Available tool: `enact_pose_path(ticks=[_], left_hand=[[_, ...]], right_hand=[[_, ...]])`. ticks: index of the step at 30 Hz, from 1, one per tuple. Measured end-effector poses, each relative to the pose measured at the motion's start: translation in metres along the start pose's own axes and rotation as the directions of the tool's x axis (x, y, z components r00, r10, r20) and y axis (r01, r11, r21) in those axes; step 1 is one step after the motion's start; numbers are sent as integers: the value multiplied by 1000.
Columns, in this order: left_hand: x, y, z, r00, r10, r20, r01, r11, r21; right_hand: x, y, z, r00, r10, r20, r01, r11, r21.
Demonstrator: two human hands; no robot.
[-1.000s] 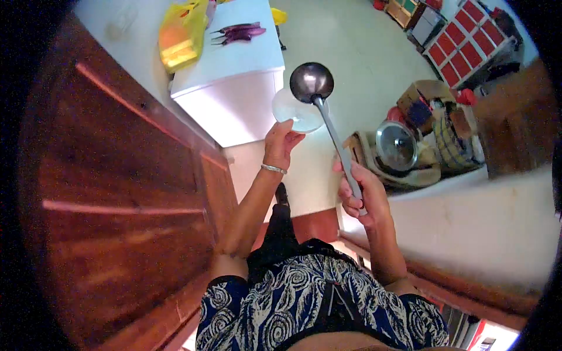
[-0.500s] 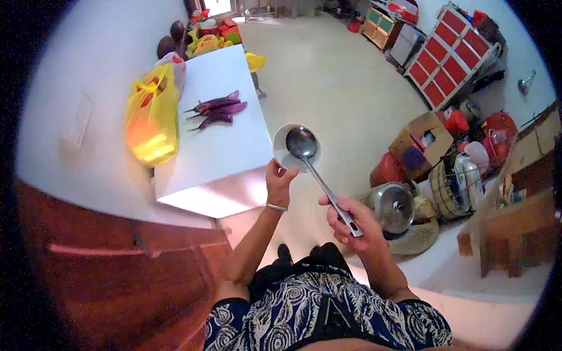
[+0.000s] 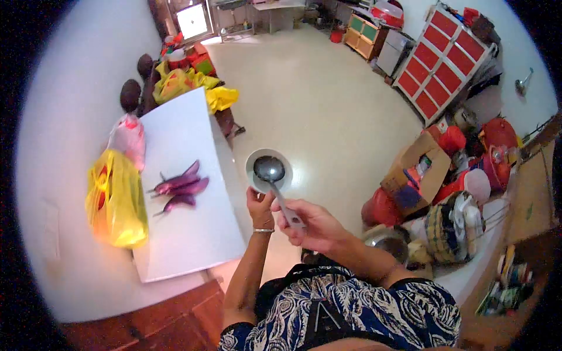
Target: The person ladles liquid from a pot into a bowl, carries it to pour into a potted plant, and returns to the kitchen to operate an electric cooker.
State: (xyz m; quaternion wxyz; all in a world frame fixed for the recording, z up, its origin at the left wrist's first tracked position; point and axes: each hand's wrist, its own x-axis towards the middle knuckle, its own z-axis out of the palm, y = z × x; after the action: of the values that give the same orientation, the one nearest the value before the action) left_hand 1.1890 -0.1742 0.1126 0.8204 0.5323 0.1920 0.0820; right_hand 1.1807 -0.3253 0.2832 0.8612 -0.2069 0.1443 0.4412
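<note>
My left hand [image 3: 261, 208] grips a white bowl [image 3: 286, 183] by its near edge, out in front of my body. In my right hand [image 3: 313, 227] is the handle of a metal ladle [image 3: 269, 168], whose round scoop sits over the bowl's opening and hides most of the inside. Several purple eggplants [image 3: 182, 186] lie on a white tabletop [image 3: 202, 245] to the left of the bowl.
A yellow plastic bag [image 3: 117, 205] and a pinkish bag [image 3: 127, 140] line the tabletop's wall side. On the right are a cardboard box [image 3: 417, 175], a lidded pot [image 3: 389, 243] and a red-panelled cabinet [image 3: 442, 64]. A wooden door [image 3: 158, 322] stands at lower left.
The view has turned, so the table and eggplants appear lower and farther left. Bowl and ladle have shifted left and down in view, and the right hand is closer to the left.
</note>
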Motion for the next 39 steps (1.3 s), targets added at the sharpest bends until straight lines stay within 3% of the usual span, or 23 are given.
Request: enact_pose_path(ticks=[3, 7, 15, 19, 22, 24, 27, 29, 32, 37, 39], left_hand=[[8, -6, -4, 996, -70, -63, 73, 996, 48], [4, -2, 9, 995, -91, -45, 83, 983, -167], [5, 43, 34, 988, -151, 35, 155, 964, -216], [25, 52, 44, 972, -233, 40, 236, 943, -234], [58, 18, 38, 966, -250, 67, 258, 944, -205], [86, 3, 42, 950, -312, 8, 313, 950, -24], [105, 26, 55, 950, -293, 107, 300, 953, -51], [121, 38, 67, 940, -316, 127, 321, 947, -25], [155, 74, 105, 927, -265, 266, 296, 952, -84], [180, 104, 139, 910, -316, 267, 351, 932, -94], [200, 102, 137, 908, -314, 276, 357, 926, -122]], right_hand=[[17, -6, 12, 986, 132, 99, -143, 983, 117], [49, 8, 3, 985, 161, 64, -167, 979, 116], [70, 11, -3, 986, 166, 20, -167, 965, 201], [80, -5, 6, 991, 123, 57, -127, 988, 82], [78, -22, -3, 980, 162, 114, -166, 986, 33], [68, -37, -14, 962, 207, 177, -215, 976, 26], [37, -57, -28, 996, -27, -82, -2, 939, -343], [13, -70, -56, 936, -290, -198, 162, 857, -489], [-27, -91, -100, 649, -514, -561, 167, 816, -554], [-105, -51, -220, 347, -468, -813, 64, 876, -478], [-124, -37, -260, 299, -392, -870, -49, 904, -424]])
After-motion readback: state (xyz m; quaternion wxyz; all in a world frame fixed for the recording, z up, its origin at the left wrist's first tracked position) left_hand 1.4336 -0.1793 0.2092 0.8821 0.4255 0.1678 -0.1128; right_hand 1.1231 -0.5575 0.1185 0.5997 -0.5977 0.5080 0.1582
